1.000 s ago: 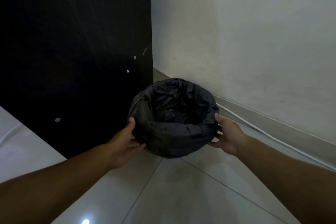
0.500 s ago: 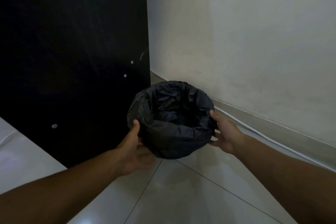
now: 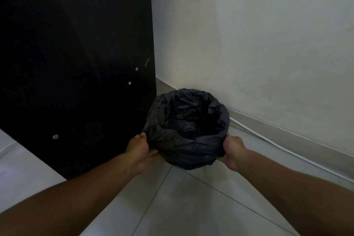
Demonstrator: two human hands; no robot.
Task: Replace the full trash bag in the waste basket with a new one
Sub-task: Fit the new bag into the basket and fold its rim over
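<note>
With each hand's grip, left hand (image 3: 138, 147) and right hand (image 3: 232, 152), curled on the waste basket's (image 3: 188, 161) black trash bag (image 3: 183, 120), tugging could tear it.

Single head-worn view, looking forward and down, close over both forearms, facing a wall corner (image 3: 156, 74)
</note>
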